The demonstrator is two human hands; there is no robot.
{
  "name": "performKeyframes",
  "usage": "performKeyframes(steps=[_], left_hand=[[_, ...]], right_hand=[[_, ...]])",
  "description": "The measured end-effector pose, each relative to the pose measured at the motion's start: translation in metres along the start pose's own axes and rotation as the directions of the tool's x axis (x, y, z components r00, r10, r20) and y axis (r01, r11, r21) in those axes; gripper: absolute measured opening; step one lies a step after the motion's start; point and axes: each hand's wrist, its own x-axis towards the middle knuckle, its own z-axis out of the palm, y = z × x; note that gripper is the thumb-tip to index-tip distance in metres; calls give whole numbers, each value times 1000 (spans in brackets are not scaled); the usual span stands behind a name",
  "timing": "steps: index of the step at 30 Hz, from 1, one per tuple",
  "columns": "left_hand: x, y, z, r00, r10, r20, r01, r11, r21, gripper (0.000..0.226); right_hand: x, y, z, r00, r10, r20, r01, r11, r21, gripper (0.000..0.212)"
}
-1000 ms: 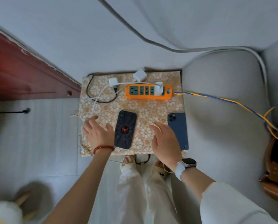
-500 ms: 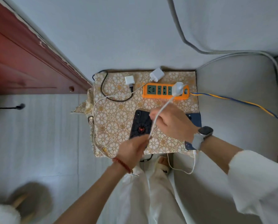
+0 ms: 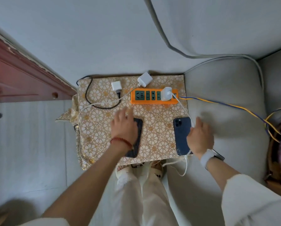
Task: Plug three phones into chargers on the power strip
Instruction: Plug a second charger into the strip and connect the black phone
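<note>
An orange power strip [image 3: 153,96] lies at the back of the floral-cloth table [image 3: 154,144]. One white charger [image 3: 166,93] is plugged into its right end. That charger's white cable [image 3: 184,110] runs down the right side of the blue phone [image 3: 181,136] to the phone's near end. Two more white chargers [image 3: 116,85] [image 3: 144,79] lie unplugged behind the strip. My left hand [image 3: 124,128] hovers open, fingers spread, over the black phone [image 3: 138,137] and hides much of it. My right hand [image 3: 200,137] lies open beside the blue phone's right edge, touching the cable. I see no third phone.
A grey sofa cushion [image 3: 226,111] adjoins the table on the right. A blue and yellow cord [image 3: 226,105] leads right from the strip toward a brown bag [image 3: 278,152]. A black cable [image 3: 90,98] and a white one loop on the table's left. A red wooden panel [image 3: 22,82] stands at left.
Both hands held the white cable above the black phone; now they have let go. The cable reaches the blue phone's near end. My left hand moved over the black phone, my right beside the blue one.
</note>
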Motion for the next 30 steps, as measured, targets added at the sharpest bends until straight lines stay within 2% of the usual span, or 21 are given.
performKeyframes(steps=[3,5,7,9,12,15,17,20,23,25,27,30], left_hand=[[40,-17,-11,994,-98,49,93,990,104,64],[54,-24,-13,990,-124,62,113,982,148,60],[61,-27,-14,993,-114,26,108,977,183,45],[61,-25,-17,997,-70,-33,73,991,114,33],[48,-17,-30,987,32,-158,-50,993,-107,28],[31,-9,-45,941,149,-305,-200,970,-142,23],[21,-4,-56,910,207,-361,-285,942,-179,21],[10,-3,-70,869,243,-432,-382,883,-272,20],[-3,-4,-78,835,317,-450,-473,831,-292,26],[-10,-6,-78,837,332,-435,-487,814,-317,27],[-15,-11,-78,845,308,-438,-474,811,-343,27],[-19,-15,-77,855,281,-435,-454,812,-368,27]], right_hand=[[3,-32,-7,947,-231,-225,258,961,101,66],[2,-49,-12,865,-404,-299,424,906,3,73],[4,-57,-12,795,-547,-262,531,837,-135,75],[8,-61,-10,760,-633,-150,590,768,-251,70],[19,-71,-10,739,-671,-66,636,726,-263,62],[35,-90,-13,747,-664,-33,650,741,-171,67],[46,-104,-18,726,-688,-17,683,724,-97,68],[56,-119,-23,628,-776,63,778,627,-34,67],[57,-132,-22,528,-829,184,836,546,62,66],[50,-134,-17,481,-852,206,852,510,119,52],[43,-130,-11,466,-865,186,854,494,162,36],[35,-126,-3,470,-866,170,844,498,201,37]])
